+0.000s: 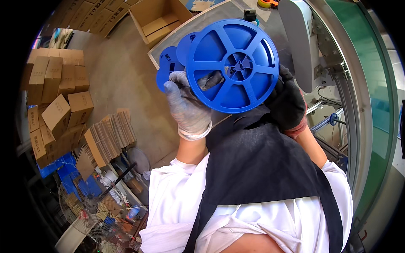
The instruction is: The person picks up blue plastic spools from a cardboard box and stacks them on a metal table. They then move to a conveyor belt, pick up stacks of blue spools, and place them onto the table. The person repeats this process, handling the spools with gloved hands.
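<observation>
A blue plastic reel [263, 69] with a spoked round flange and a hub in the middle is held up in front of my black apron. My left hand [190, 111], in a pale grey-white glove, grips its lower left edge. Some gloved fingers show through an opening between the spokes. At the right edge, my right hand [289, 103], in a black glove with a red cuff, is closed on the same reel; the flange hides some of its fingertips. Behind the reel, on the left, are more blue discs [166, 78], partly covered by it and by my left hand.
An open carton [162, 26] stands beyond the grey table [179, 36]. Stacked boxes [59, 80] and bundled flat cardboard [112, 135] are at left, with a wire-caged fan [90, 204] lower down. A grey machine housing [297, 46] and metal framing stand close on my right. Tape [265, 4] lies at the top.
</observation>
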Demonstrator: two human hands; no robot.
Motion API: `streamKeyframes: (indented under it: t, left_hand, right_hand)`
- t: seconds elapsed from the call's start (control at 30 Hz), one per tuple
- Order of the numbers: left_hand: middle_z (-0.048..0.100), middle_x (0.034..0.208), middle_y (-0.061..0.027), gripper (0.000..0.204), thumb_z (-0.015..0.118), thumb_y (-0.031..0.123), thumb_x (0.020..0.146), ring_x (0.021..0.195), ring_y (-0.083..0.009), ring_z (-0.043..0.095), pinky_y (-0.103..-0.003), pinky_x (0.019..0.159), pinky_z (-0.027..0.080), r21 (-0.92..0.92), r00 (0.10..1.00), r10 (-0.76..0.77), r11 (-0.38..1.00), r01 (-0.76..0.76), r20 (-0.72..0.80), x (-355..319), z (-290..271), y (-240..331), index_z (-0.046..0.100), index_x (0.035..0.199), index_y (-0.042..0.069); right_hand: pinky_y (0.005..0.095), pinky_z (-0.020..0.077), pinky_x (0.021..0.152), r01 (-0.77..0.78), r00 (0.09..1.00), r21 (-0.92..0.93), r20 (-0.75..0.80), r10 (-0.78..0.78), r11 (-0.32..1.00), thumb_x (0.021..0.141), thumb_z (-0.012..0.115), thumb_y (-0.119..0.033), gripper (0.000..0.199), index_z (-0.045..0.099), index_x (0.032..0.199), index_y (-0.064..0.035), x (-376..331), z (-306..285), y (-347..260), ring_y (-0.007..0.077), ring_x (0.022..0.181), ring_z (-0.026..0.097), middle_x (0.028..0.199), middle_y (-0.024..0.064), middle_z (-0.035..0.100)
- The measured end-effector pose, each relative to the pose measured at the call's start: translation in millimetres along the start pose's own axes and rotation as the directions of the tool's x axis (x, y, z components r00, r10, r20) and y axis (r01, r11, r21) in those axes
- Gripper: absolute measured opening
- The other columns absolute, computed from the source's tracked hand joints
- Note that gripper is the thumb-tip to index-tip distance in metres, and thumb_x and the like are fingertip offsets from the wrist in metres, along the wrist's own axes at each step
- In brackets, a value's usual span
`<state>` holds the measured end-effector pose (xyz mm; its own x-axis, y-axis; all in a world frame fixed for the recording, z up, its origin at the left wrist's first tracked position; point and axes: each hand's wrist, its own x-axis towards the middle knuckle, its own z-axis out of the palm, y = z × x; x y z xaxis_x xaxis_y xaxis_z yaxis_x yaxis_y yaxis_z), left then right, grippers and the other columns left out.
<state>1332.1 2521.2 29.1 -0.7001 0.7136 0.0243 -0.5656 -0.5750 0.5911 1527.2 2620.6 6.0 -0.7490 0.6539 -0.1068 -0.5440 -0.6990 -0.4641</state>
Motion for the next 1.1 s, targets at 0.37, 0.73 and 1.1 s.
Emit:
streamKeyframes:
  t: [0.37, 0.73, 1.1]
  left_hand:
    - [0.060, 0.078, -0.0081, 0.038, 0.041, 0.041, 0.096, 0.075, -0.0218, 0.056, -0.040, 0.071, 0.049, -0.153, 1.000, -0.012, 0.988, 0.012, 0.002, 5, -20, -4, 0.052, 0.078, 0.010]
    - [0.062, 0.085, -0.0111, 0.038, 0.041, 0.042, 0.095, 0.082, -0.0310, 0.062, -0.051, 0.079, 0.051, -0.182, 0.992, -0.084, 0.981, 0.067, -0.091, 2, -9, -4, 0.050, 0.079, 0.008]
    - [0.063, 0.088, -0.0100, 0.038, 0.043, 0.046, 0.094, 0.091, -0.0312, 0.061, -0.051, 0.086, 0.049, -0.064, 0.957, -0.228, 0.974, 0.219, -0.179, 1, -17, -13, 0.054, 0.088, 0.010]
  right_hand:
    - [0.0385, 0.0416, 0.095, 0.071, 0.996, -0.135, 0.058, -0.064, 0.988, 0.094, 0.049, -0.024, 0.049, 0.031, 0.137, -0.0076, -4, 1, 1, 0.0233, 0.110, 0.055, 0.129, 0.0155, 0.049]
    - [0.0372, 0.0328, 0.104, 0.211, 0.961, -0.716, 0.028, -0.274, 0.666, 0.090, 0.050, -0.008, 0.052, 0.032, 0.139, -0.0044, -3, 5, -17, 0.0268, 0.121, 0.047, 0.134, 0.0167, 0.047]
    - [0.0389, 0.0481, 0.087, 0.422, 0.763, -0.812, 0.558, -0.325, -0.403, 0.063, 0.069, 0.010, 0.050, 0.057, 0.109, -0.0036, 6, -33, -35, 0.0357, 0.105, 0.059, 0.115, 0.0196, 0.059]
